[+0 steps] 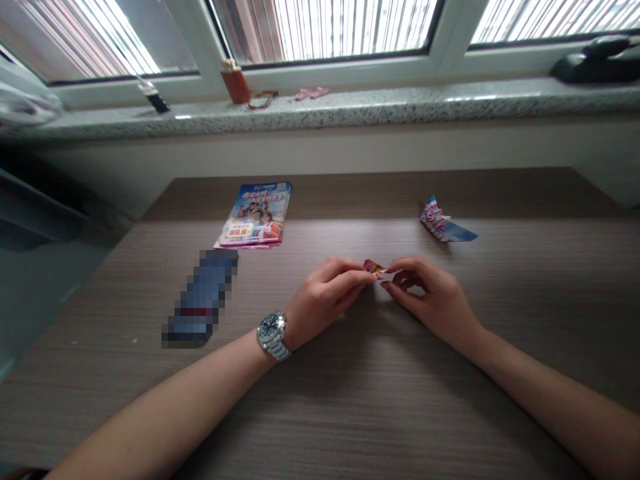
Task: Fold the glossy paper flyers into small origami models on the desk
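Observation:
My left hand (327, 295), with a metal watch (273, 335) on its wrist, and my right hand (430, 297) meet over the middle of the wooden table (350, 400). Both pinch a small folded piece of coloured paper (377, 270) between fingertips and thumbs, just above the tabletop. Most of the paper is hidden by the fingers. Another folded paper piece (443, 225) lies on the table beyond my right hand.
A stack of printed flyers (257, 215) lies at the far left of the table. A blurred-out blue object (203, 298) lies to the left of my left hand. A stone windowsill (320, 110) behind holds a small red-brown container (235, 81) and a dark object (597, 60).

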